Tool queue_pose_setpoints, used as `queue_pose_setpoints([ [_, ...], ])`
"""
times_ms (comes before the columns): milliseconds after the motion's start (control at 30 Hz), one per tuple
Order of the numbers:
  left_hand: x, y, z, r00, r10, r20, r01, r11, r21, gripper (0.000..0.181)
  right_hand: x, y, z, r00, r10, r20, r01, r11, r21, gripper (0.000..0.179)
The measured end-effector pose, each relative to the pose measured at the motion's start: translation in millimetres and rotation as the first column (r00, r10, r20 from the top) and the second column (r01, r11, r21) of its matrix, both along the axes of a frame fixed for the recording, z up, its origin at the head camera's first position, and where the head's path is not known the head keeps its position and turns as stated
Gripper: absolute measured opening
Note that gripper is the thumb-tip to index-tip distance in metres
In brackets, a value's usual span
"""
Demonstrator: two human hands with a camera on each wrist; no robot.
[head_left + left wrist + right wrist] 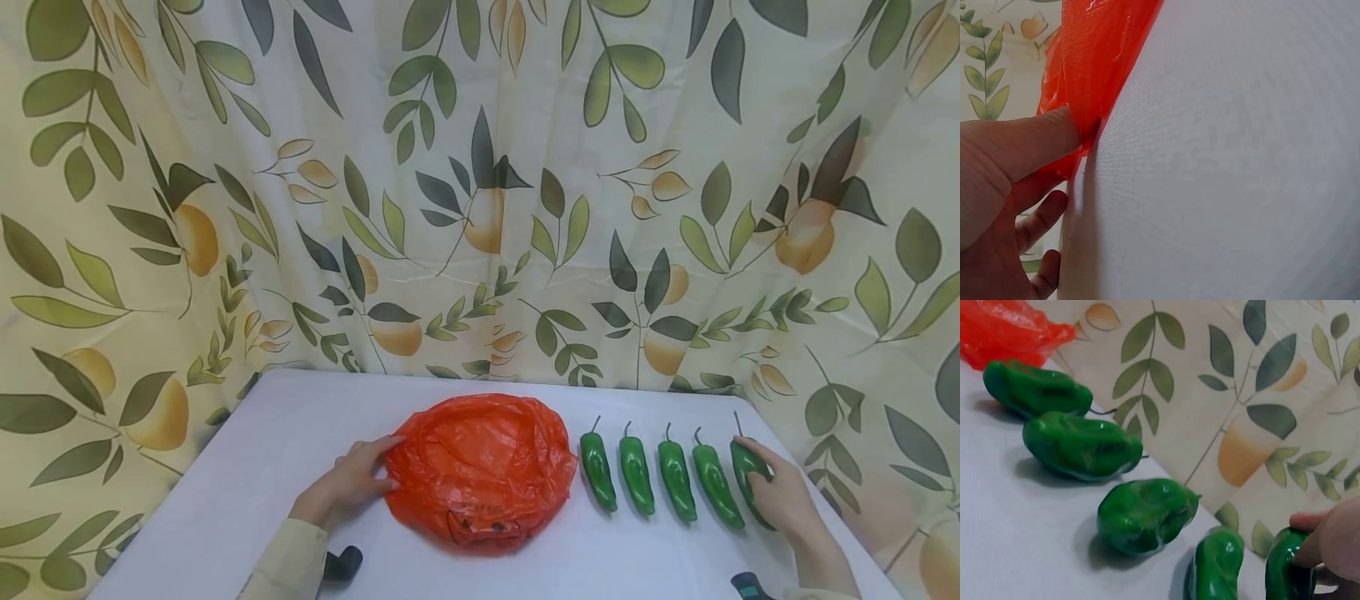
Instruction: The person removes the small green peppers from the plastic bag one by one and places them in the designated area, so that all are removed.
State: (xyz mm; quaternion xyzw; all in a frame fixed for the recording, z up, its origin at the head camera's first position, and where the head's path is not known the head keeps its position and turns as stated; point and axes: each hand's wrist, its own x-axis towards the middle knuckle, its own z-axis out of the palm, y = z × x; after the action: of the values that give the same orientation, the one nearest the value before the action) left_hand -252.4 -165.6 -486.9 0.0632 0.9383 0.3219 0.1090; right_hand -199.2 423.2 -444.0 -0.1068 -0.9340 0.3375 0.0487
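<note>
A red plastic bag (487, 467) lies spread in a rounded shape on the white table. At its left edge, my left hand (352, 479) pinches the plastic; the left wrist view shows the thumb (1041, 137) against the bag (1100, 56). Several glossy green peppers stand in a row to the right of the bag, stems pointing away, starting with the one nearest the bag (597, 471). My right hand (780, 492) grips the rightmost green pepper (742, 467), thumb on one side and fingers on the other. In the right wrist view this pepper (1285, 565) is partly cut off.
The white table (300, 425) ends at a patterned curtain (480, 208) with leaves and fruit. Dark wrist-strap pieces show near the left sleeve (343, 567) and the right arm (750, 586). The other peppers (1147, 515) lie close beside the held one.
</note>
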Motion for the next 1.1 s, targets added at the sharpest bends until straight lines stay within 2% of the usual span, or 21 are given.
queue_pose_setpoints([
  [133, -1.5, 0.7, -0.3, 1.000, -0.002, 0.004, 0.002, 1.000, 0.011, 0.073, -0.5, 6, -7.5, 0.999, 0.023, 0.028, -0.024, 0.999, 0.038, 0.065],
  [300, -1.8, 1.6, -0.5, 1.000, -0.013, -0.001, 0.013, 1.000, 0.018, 0.072, -1.4, 12, -16.9, 0.998, 0.057, 0.011, -0.057, 0.994, 0.098, 0.066],
  [500, -1.0, 1.1, 2.7, 0.998, -0.051, -0.035, 0.051, 0.999, 0.008, 0.070, -2.0, 14, -21.4, 0.998, 0.040, 0.050, -0.044, 0.996, 0.083, 0.060],
  [700, -0.7, 0.8, 3.7, 0.998, -0.050, -0.034, 0.050, 0.999, 0.001, 0.071, -2.0, 17, -23.9, 0.995, -0.003, 0.102, -0.005, 0.997, 0.075, 0.056],
  [933, -2.0, 0.6, 2.5, 0.999, -0.044, -0.018, 0.044, 0.999, 0.005, 0.072, -3.2, 18, -28.5, 0.999, -0.011, 0.052, 0.008, 0.998, 0.066, 0.052],
  [1100, -4.0, -0.3, 0.4, 0.999, -0.045, -0.018, 0.045, 0.999, 0.001, 0.071, -4.2, 20, -30.6, 0.998, -0.014, 0.060, 0.013, 1.000, 0.019, 0.052],
])
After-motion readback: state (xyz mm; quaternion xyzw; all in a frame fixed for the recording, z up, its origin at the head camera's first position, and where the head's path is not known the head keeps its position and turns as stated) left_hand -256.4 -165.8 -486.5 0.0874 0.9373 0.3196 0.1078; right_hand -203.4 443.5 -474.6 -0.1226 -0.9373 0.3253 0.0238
